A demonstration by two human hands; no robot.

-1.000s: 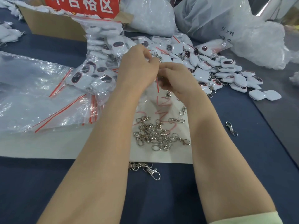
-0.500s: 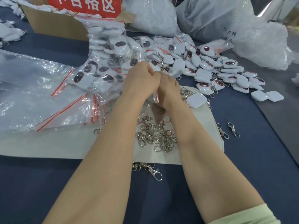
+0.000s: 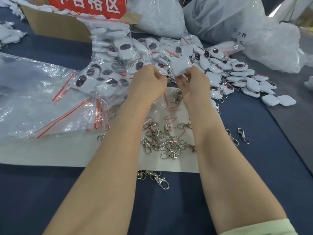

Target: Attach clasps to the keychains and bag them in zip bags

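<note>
Keychain (image 3: 180,66), white, rounded square, held up above the far edge of the white sheet (image 3: 50,150), between both hands. Right hand (image 3: 193,82): grip curled round the lower edge, thumb and fingers pinching it. Left hand (image 3: 149,82): grip closed tight, fingertips meeting at the metal chain (image 3: 168,68) that hangs from the keychain's left side. It seems to pinch the chain's end, though what sits between the fingers is hidden. Loose clasps (image 3: 162,141) lie in a tangled heap on the sheet, nearer than the hands, between the forearms. Single clasp (image 3: 161,181) lies just off the sheet's near edge. Two stray clasps (image 3: 243,135) lie to the right on the dark blue desk (image 3: 254,175). Heap of unbagged keychains (image 3: 237,73) is just right of the hands, touching the right wrist area. Bagged keychains (image 3: 108,77) are piled left of the hands in clear bags with red strips. Flat zip bags (image 3: 42,102) are spread at far left. Cardboard box (image 3: 55,26) with red sign (image 3: 88,5) stands at the far edge, with large plastic sacks (image 3: 157,16) beside it. Pale green sleeve (image 3: 257,228) shows on the right arm.
</note>
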